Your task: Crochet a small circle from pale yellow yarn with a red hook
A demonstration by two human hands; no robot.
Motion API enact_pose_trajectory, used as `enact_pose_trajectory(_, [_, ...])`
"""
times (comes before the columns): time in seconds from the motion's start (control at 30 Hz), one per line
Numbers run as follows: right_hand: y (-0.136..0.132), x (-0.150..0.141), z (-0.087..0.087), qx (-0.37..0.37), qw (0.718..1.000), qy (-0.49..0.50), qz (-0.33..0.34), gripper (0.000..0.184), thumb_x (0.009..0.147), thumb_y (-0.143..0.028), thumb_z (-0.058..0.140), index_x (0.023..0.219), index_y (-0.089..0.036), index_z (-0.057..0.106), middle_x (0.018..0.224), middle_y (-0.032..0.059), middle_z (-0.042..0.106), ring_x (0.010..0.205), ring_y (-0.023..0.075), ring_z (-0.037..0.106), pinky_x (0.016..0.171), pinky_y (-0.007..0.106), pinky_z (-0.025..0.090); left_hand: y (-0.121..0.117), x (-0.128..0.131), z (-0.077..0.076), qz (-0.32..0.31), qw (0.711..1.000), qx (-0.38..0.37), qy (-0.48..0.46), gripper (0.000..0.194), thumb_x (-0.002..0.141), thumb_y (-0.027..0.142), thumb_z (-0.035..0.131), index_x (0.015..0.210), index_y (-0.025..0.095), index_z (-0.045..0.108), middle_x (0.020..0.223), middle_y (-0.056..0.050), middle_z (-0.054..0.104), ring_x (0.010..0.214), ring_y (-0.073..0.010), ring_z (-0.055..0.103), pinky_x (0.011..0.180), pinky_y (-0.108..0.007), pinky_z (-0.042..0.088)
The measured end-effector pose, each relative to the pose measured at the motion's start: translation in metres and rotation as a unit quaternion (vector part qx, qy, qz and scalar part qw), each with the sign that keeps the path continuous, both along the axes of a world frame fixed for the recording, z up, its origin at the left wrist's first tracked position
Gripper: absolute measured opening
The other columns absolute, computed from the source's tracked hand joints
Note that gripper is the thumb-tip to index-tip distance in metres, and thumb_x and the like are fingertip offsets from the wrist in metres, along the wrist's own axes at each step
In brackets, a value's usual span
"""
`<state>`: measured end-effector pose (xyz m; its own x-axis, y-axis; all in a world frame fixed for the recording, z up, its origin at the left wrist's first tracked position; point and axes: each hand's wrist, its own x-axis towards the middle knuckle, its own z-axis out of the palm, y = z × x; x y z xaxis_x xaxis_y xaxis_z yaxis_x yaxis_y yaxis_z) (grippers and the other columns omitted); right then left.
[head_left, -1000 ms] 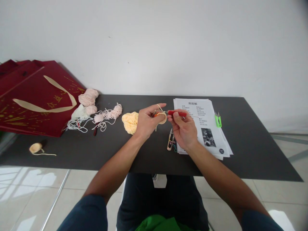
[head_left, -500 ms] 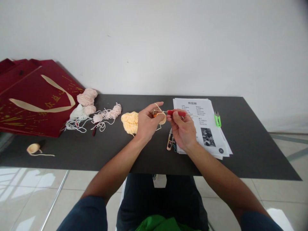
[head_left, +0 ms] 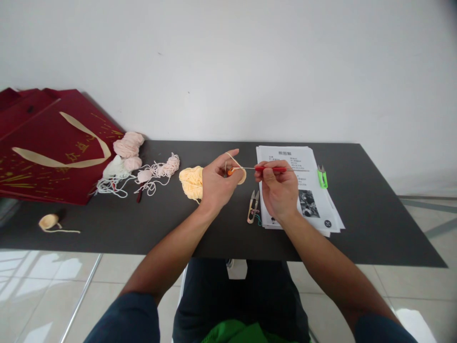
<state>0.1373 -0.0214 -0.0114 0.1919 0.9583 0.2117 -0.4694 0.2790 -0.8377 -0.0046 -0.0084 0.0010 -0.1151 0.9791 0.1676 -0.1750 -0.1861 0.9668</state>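
Observation:
My left hand pinches a small round cream crochet piece above the dark table, with a strand of yarn looped over its raised forefinger. My right hand grips a red-handled crochet hook, whose metal tip points left into the piece. A heap of pale yellow yarn lies just left of my left hand. Small gold thread snips rest on the table between my hands.
A stack of printed sheets lies under my right hand, with green snips at its right edge. Pink and white yarn bundles and dark red paper bags sit at left. A small cream crochet piece lies near the front left edge.
My right hand has pulled the hook to the right, away from the crochet piece, so more of the metal shaft shows. My left hand has barely moved.

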Motion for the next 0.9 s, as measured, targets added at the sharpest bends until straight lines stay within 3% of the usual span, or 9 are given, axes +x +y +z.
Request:
enact_pose_trajectory(0.47, [0.005, 0.011, -0.013, 0.088, 0.991, -0.078, -0.062, 0.017, 0.087, -0.034, 0.082, 0.092, -0.026, 0.068, 0.092, -0.0017, 0.077, 0.069, 0.0104, 0.069, 0.061, 0.025, 0.056, 0.001, 0.0, 0.001, 0.04, 0.999, 0.012, 0.005, 0.046, 0.069, 0.013, 0.078, 0.115, 0.02, 0.077, 0.077, 0.004, 0.068, 0.062, -0.0077, 0.057, 0.059, -0.022, 0.046])
enact_pose_trajectory(0.9, [-0.009, -0.001, -0.008, 0.134, 0.971, -0.151, -0.131, 0.007, 0.089, -0.023, 0.079, 0.093, -0.025, 0.073, 0.094, 0.0021, 0.079, 0.07, 0.0143, 0.074, 0.062, 0.031, 0.063, -0.003, 0.001, 0.0, 0.089, 0.994, 0.038, 0.052, 0.038, 0.073, 0.014, 0.075, 0.11, 0.02, 0.077, 0.075, 0.002, 0.068, 0.064, -0.0098, 0.059, 0.063, -0.023, 0.049])
